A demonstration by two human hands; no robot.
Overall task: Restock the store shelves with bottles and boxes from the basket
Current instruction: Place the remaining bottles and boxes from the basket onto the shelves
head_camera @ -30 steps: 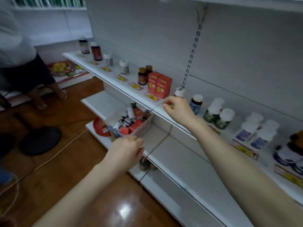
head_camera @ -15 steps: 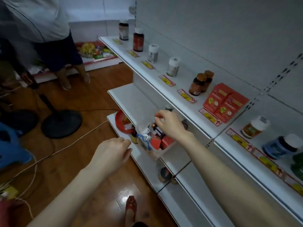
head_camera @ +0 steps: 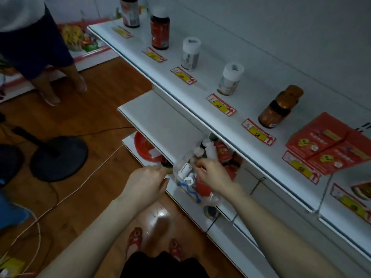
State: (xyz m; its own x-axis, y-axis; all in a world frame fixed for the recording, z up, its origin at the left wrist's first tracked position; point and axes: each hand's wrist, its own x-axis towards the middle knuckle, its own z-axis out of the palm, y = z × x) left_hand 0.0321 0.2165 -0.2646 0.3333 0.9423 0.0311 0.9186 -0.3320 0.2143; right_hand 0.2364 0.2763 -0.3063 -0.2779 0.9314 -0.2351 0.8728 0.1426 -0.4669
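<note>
A clear plastic basket (head_camera: pixel 181 178) with several white bottles and red boxes stands on the lower shelf (head_camera: pixel 160 121). My right hand (head_camera: pixel 213 175) is inside it, fingers curled down among the bottles; what they hold, if anything, is hidden. My left hand (head_camera: pixel 147 182) hovers loosely curled at the basket's left corner, thumb apart, nothing in it. On the upper shelf (head_camera: pixel 202 91) stand a dark bottle (head_camera: pixel 130 12), a red-brown bottle (head_camera: pixel 160 32), two white-capped bottles (head_camera: pixel 190 55), an amber bottle (head_camera: pixel 280 108) and red boxes (head_camera: pixel 329 143).
Another person (head_camera: pixel 34 43) stands at the far left on the wooden floor. A black fan base (head_camera: pixel 58 157) and cables lie left of the shelves. A red bowl (head_camera: pixel 143 146) sits on the bottom shelf behind the basket. My red shoes (head_camera: pixel 135 240) are below.
My right hand left the upper shelf and dropped into the basket. My view swung left and down. My left hand moved closer to the basket's corner.
</note>
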